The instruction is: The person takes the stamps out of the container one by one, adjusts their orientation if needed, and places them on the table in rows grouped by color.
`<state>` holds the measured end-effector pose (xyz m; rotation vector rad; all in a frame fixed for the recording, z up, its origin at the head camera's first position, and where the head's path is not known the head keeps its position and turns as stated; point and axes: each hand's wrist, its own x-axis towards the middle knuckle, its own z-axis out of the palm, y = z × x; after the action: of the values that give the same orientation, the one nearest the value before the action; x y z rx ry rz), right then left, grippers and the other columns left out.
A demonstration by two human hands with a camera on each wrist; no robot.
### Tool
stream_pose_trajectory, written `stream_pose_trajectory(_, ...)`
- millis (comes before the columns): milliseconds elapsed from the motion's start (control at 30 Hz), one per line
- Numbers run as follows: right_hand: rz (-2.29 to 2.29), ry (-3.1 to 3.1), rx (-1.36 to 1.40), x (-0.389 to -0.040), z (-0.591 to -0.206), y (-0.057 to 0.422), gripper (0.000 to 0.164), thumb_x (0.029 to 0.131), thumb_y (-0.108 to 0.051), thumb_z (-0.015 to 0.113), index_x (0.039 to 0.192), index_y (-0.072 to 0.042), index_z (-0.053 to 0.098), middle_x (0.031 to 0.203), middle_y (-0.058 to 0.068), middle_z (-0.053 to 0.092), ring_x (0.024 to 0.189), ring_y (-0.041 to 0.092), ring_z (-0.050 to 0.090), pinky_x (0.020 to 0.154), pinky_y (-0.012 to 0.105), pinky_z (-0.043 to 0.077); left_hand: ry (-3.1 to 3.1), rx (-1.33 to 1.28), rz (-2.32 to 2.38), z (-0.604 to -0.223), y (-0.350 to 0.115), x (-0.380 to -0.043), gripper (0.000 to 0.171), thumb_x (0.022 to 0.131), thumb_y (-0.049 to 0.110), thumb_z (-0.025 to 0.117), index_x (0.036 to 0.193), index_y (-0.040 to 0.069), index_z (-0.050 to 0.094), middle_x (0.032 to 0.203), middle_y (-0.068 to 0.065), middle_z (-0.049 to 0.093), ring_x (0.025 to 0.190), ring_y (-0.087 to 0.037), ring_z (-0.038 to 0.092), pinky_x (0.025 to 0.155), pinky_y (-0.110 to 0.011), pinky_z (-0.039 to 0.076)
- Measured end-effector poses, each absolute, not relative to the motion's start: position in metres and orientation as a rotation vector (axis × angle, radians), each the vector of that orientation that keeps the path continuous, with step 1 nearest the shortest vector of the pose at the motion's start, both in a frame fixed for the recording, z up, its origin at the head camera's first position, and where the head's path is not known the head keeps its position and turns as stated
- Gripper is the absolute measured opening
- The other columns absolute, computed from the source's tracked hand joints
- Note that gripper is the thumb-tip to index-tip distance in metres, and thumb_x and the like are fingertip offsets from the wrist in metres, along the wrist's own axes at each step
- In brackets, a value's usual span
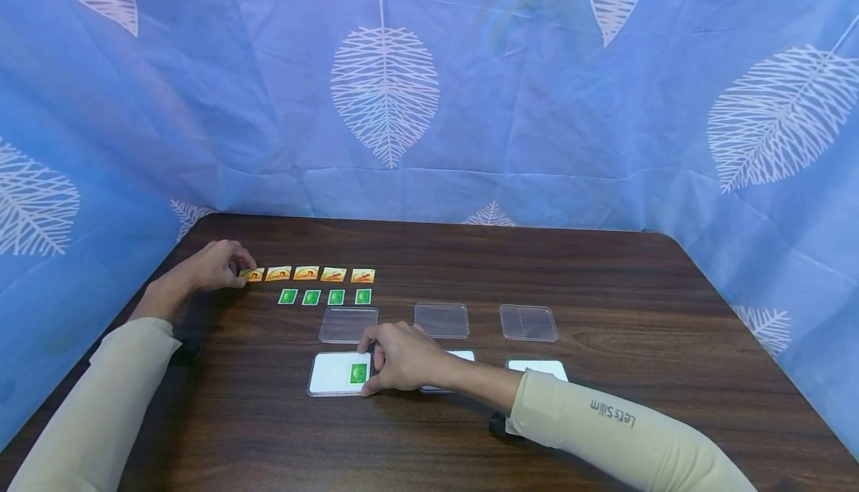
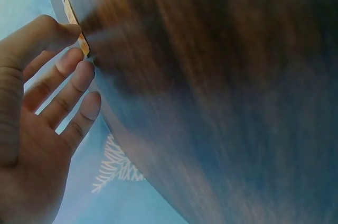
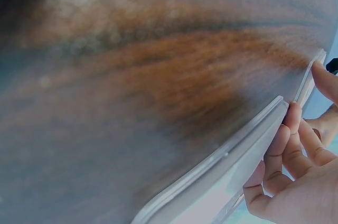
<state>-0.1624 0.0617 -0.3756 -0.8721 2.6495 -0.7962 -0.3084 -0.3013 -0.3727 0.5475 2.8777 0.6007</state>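
Observation:
My left hand (image 1: 218,265) is at the left end of a row of small orange picture stamps. Its thumb and index finger pinch the leftmost stamp (image 1: 253,275), whose edge shows between the fingertips in the left wrist view. Nearer the front, my right hand (image 1: 406,358) holds the right edge of a shallow clear case with a white insert (image 1: 329,373), thumb at the near corner and fingers at the far one. A green stamp (image 1: 359,373) lies on the right part of that white insert, beside the fingers.
Several green stamps (image 1: 312,297) lie in a row below the orange ones. Behind the cases are three clear lids (image 1: 441,320). A second white case (image 1: 463,355) is partly hidden by the right hand, and a third (image 1: 539,366) by the forearm. A blue leaf-print curtain (image 1: 537,127) surrounds the table.

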Motion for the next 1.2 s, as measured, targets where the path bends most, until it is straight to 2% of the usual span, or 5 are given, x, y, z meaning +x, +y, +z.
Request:
stream_pose_trajectory(300, -0.81, 2.638, -0.87, -0.162, -0.377, 0.062, 0.046, 0.073, -0.021, 0.096, 0.111, -0.008, 0.072, 0.067, -0.01, 0.057, 0.057, 0.001, 0.05, 0.061, 0.021, 0.039, 2.877, 0.543, 0.595, -0.374, -0.3, -0.303, 0.019, 0.085, -0.008, 0.073, 0.105, -0.008, 0.073, 0.102, -0.022, 0.062, 0.081, -0.027, 0.056, 0.069, -0.039, 0.052)
stream_pose_trajectory(667, -0.801, 2.641, -0.85, -0.163, -0.378, 0.063, 0.047, 0.073, -0.023, 0.096, 0.112, -0.009, 0.072, 0.067, -0.011, 0.057, 0.058, 0.001, 0.051, 0.065, 0.023, 0.04, 3.003, 0.587, 0.593, -0.364, -0.28, -0.28, 0.02, 0.087, -0.008, 0.073, 0.107, -0.009, 0.071, 0.101, -0.021, 0.065, 0.083, -0.03, 0.061, 0.076, -0.051, 0.056)
stream_pose_trajectory(833, -0.8, 2.641, -0.847, -0.164, -0.378, 0.063, 0.047, 0.074, -0.023, 0.096, 0.112, -0.01, 0.072, 0.067, -0.011, 0.058, 0.058, 0.002, 0.051, 0.065, 0.023, 0.039, 3.019, 0.593, 0.64, -0.358, -0.267, -0.265, 0.022, 0.087, -0.009, 0.07, 0.109, -0.009, 0.071, 0.102, -0.021, 0.067, 0.084, -0.028, 0.06, 0.074, -0.047, 0.054)
stream_pose_trajectory(1200, -0.811, 2.621, -0.832, -0.165, -0.378, 0.062, 0.048, 0.074, -0.023, 0.095, 0.113, -0.009, 0.071, 0.067, -0.01, 0.058, 0.057, 0.003, 0.051, 0.063, 0.022, 0.039, 2.884, 0.713, 0.798, -0.354, -0.237, -0.234, 0.019, 0.086, -0.012, 0.07, 0.104, -0.006, 0.072, 0.102, -0.019, 0.07, 0.084, -0.025, 0.064, 0.076, -0.044, 0.06)
